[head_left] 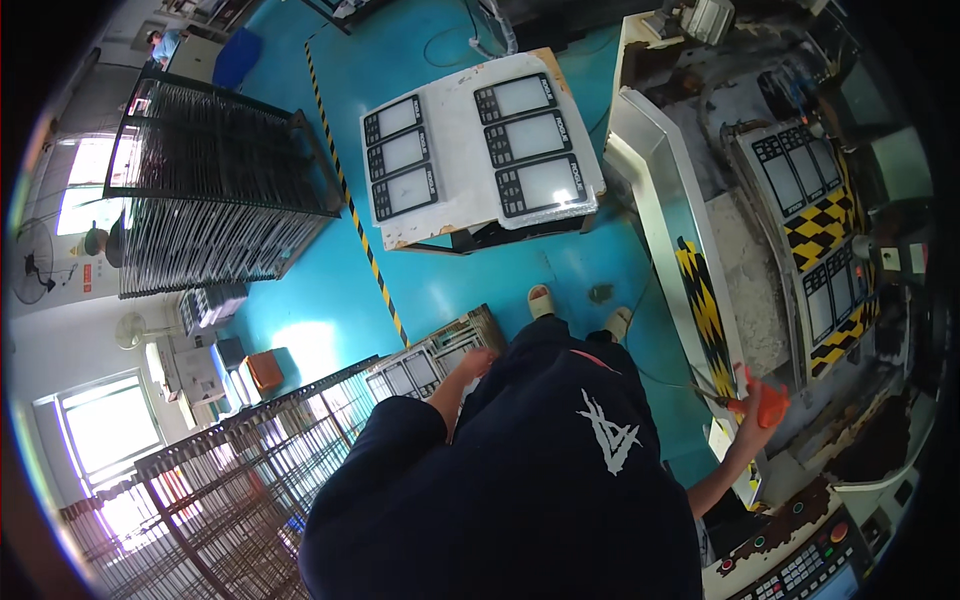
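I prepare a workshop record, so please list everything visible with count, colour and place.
White square table: one, white, upper centre
Black wire racks: two, black, left
Cream metal machine: one, cream, right
Black-framed rectangular panels: six, black, on table; more in machine and on lower rack
Button control panel: one, dark, lower right
Smooth floor: one, blue-green, beneath
Striped floor tape: one, yellow-black, left of table
Background boxes: several, orange and dark, left
Bright windows: two, white, left
Co-worker: one, blue clothing, upper left
Orange handheld object: one, orange, in right hand
Beige slippers: two, beige, on feet
Left hand: one, bare, beside lower rack
Right hand: one, bare, gripping orange object
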